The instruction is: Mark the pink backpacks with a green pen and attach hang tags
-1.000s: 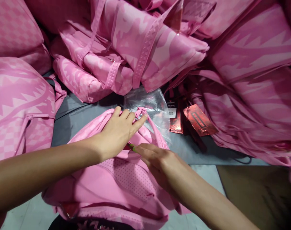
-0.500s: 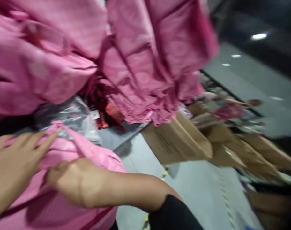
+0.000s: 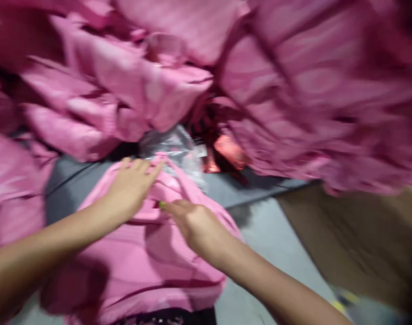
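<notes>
Bag (image 3: 128, 257) at seven o'clock in view. My left hand (image 3: 133, 183) lies open on it; my right hand (image 3: 194, 221) curls at a green tip (image 3: 162, 205), grip unclear. Left slipping could shift the bag.

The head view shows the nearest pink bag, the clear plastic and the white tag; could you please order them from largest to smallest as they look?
1. Nearest pink bag
2. Clear plastic, partly hidden
3. White tag
</notes>
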Demonstrator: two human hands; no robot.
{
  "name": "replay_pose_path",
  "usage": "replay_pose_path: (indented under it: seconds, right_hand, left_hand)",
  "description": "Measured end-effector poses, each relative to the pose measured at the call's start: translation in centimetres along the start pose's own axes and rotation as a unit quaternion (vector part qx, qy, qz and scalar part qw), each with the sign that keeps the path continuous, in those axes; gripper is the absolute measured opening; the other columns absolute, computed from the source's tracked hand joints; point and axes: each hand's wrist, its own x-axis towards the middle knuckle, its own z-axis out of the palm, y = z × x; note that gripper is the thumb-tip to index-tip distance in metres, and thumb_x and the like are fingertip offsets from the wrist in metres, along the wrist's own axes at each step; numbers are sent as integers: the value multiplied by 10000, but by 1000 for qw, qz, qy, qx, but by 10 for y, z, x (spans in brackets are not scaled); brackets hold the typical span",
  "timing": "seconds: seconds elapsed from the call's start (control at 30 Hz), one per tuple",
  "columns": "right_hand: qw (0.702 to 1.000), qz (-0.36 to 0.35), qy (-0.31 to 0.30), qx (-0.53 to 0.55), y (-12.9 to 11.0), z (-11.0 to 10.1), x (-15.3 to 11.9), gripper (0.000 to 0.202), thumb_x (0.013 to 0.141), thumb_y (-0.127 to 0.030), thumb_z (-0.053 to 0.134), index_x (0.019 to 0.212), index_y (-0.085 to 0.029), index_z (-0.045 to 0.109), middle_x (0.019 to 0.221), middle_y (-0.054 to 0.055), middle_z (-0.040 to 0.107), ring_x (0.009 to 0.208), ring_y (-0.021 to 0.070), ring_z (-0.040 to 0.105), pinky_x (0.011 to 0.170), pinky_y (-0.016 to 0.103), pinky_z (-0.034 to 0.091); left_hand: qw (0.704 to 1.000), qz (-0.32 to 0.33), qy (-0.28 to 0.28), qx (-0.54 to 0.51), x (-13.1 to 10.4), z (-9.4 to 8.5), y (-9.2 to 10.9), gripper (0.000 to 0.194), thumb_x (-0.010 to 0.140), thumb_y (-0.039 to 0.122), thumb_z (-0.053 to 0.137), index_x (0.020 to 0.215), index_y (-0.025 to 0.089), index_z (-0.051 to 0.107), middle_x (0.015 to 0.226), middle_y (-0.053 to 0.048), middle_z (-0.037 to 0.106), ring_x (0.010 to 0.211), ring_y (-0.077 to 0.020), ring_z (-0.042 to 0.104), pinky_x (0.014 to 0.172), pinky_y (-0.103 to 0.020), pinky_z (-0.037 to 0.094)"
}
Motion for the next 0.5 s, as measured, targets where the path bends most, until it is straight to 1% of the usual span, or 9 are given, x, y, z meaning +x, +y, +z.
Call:
replay_pose_path:
  seconds: [0.03,0.1,0.17,0.23,0.3,0.37,0.43,0.5]
  right_hand:
    - [1000,-7,13,14,7,5,3,356,926,-56,407,1164,-135,661,1016,105,736,902,188,706,818,314,570]
    - [998,-33,27,53,15,14,11,363,943,-83,411,1199,-147,659,1018,107,737,891,192,713,808,326,587]
    - [993,-57,51,87,15,23,16,347,952,-112,420,1197,-139,663,1048,109,733,918,190,711,827,327,594]
    - [991,-58,80,87,10,29,16,356,951,-119,416,1218,-122,652,1119,128,713,957,202,705,846,348,597]
    - [995,-29,77,63,5,32,15,385,942,-103,396,1238,-117,642,1129,139,705,929,214,707,814,375,605]
    - [997,-4,51,51,3,31,13,394,933,-93,386,1228,-111,646,1071,137,714,867,217,708,766,383,607]
    - [997,-4,42,61,3,28,12,388,929,-101,396,1224,-110,647,1026,128,720,846,214,703,762,379,602]
    - [997,-8,54,60,3,27,13,388,930,-114,408,1238,-128,642,1026,121,720,845,204,701,772,364,596]
  left_hand:
    - [1000,-11,-21,9,3,1,-1,697,862,92,509,1519,157,287,1246,-150,603,1099,-301,544,899,-434,360]
    - [999,-21,-46,15,7,5,-6,752,860,95,533,1540,160,220,1269,-133,587,1102,-275,533,910,-410,352]
    - [998,-23,-63,11,7,7,-9,777,869,130,556,1547,141,178,1269,-137,580,1098,-269,526,906,-399,348]
    - [997,-21,-67,7,4,6,-9,769,881,148,554,1547,125,170,1275,-150,573,1110,-271,517,907,-397,344]
    - [998,-15,-64,6,2,4,-9,764,875,119,537,1545,128,172,1296,-156,563,1131,-272,509,919,-399,335]
    - [998,-11,-63,10,2,3,-9,778,858,90,529,1546,132,168,1316,-156,553,1136,-274,507,922,-402,330]
    - [998,-8,-67,14,3,3,-10,775,865,109,529,1547,129,163,1323,-155,549,1135,-278,508,911,-402,333]
    - [997,-7,-68,19,3,3,-10,768,878,136,534,1548,127,159,1316,-156,553,1142,-280,506,906,-400,337]
